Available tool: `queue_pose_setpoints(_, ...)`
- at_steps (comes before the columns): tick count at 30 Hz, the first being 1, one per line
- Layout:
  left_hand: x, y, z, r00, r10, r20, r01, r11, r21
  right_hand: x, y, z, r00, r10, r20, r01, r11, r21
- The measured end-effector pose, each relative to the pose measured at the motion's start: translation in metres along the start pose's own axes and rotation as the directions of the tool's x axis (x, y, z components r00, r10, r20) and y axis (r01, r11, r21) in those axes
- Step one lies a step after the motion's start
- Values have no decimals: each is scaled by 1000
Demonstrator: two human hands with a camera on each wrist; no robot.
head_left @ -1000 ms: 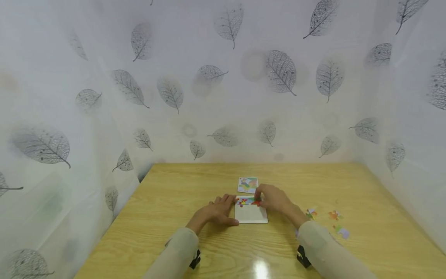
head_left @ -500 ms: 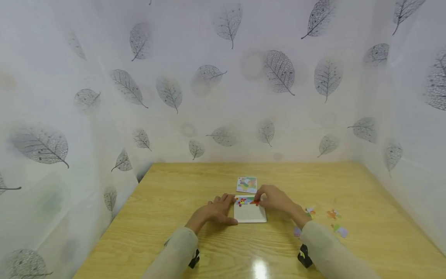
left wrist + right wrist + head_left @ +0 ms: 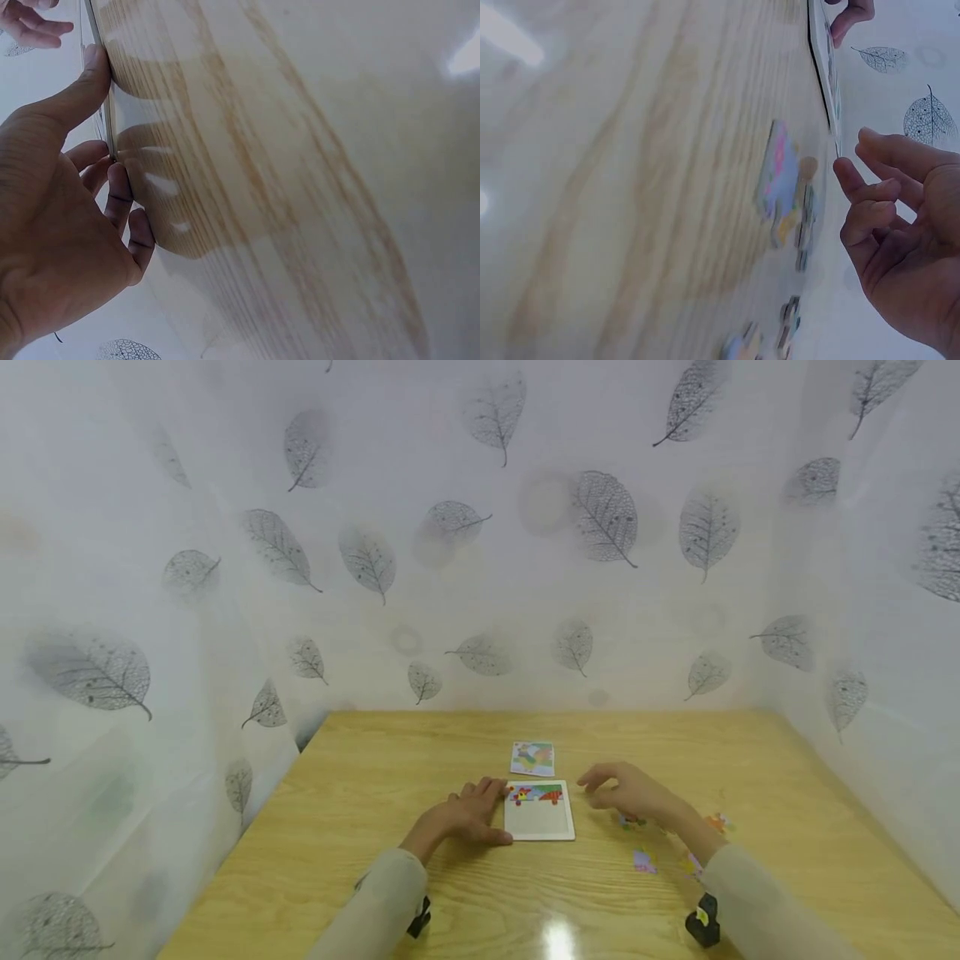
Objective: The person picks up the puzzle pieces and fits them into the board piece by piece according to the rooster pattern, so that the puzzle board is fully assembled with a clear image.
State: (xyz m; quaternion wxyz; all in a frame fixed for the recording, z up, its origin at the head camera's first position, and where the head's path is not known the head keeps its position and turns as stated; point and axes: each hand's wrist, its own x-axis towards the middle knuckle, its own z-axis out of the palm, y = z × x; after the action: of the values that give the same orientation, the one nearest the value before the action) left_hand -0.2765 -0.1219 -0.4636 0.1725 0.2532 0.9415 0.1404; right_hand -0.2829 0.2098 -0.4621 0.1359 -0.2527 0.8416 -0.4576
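A white square puzzle tray point(image 3: 537, 822) lies on the table, with joined colourful pieces point(image 3: 551, 794) along its far side. My left hand point(image 3: 467, 817) rests at the tray's left edge, thumb at the near corner and fingers spread towards the far one; the left wrist view shows this hand point(image 3: 67, 195) against the edge. To the right of the tray hovers my right hand point(image 3: 633, 789), fingers loosely bent and holding nothing. In the right wrist view, the right hand point(image 3: 907, 225) is beside loose pieces point(image 3: 780, 172), its thumb and fingertips apart.
A picture card point(image 3: 532, 758) lies just beyond the tray. Loose puzzle pieces, among them a purple one point(image 3: 644, 861) and an orange one point(image 3: 718, 822), lie around and under the right forearm. Leaf-patterned sheeting point(image 3: 480, 593) surrounds the wooden table point(image 3: 300, 860).
My right hand has come off the pieces at the tray's far right corner and moved right, towards the loose pieces. The left hand has stayed at the tray's left edge.
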Motion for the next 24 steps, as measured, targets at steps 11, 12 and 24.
queue_pose_setpoints(11,2,3,0,1000,-2,18,2,1000,12,-27,14,-14,1000,-12,27,15,996,-89)
queue_pose_setpoints(12,2,2,0,1000,-2,17,2,1000,12,-29,15,-16,999,-8,31,12,994,-107)
queue_pose_setpoints(24,3,1,1,1000,-25,7,25,1000,8,-44,17,-28,994,-45,101,56,992,-116)
